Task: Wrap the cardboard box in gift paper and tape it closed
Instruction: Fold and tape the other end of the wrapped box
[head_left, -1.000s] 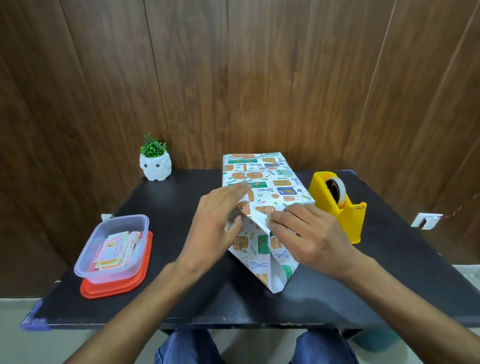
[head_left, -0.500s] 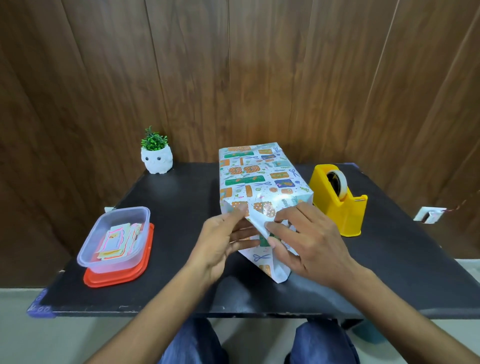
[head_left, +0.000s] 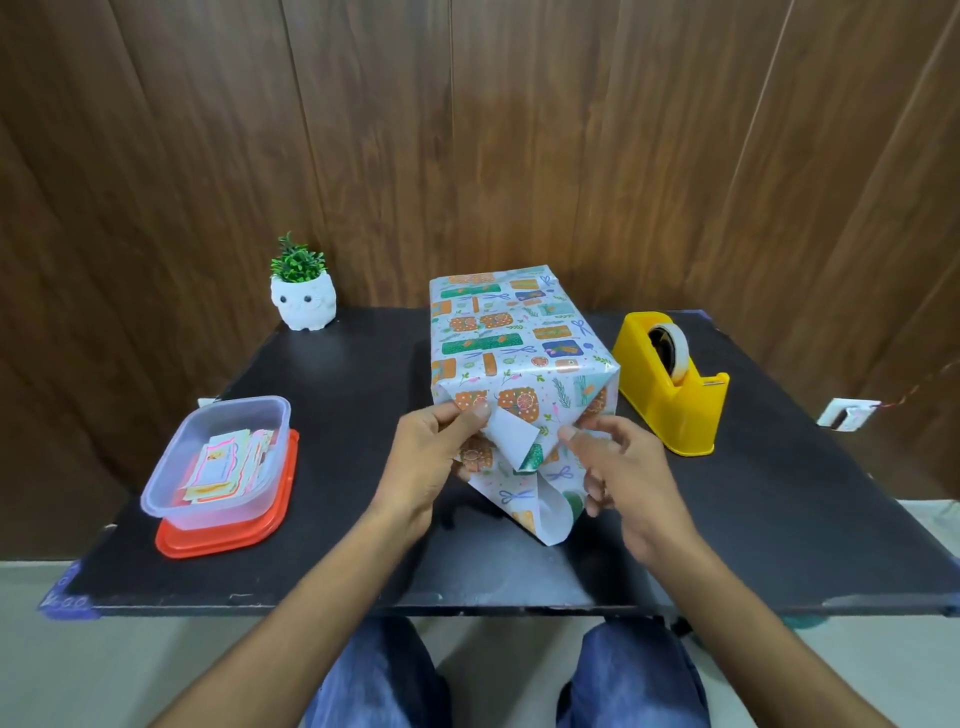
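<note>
Left hand and right hand are each pinching flaps of colourful patterned gift paper; behind that paper, a matte black tabletop is meeting a brown wood-panelled wall.

Setting recorded as a small indoor desk corner, of a home or an office; which of the two cannot be told. Evidence noted: a wall clad in dark wood-grain panels directly behind a small black counter, a pale floor below its front edge, and a white wall socket low at the right. Domestic and stationery items are seen on the counter: a white owl-shaped planter with a small green plant, a yellow tape dispenser, and a clear plastic tub of paper labels set on a red lid.
</note>
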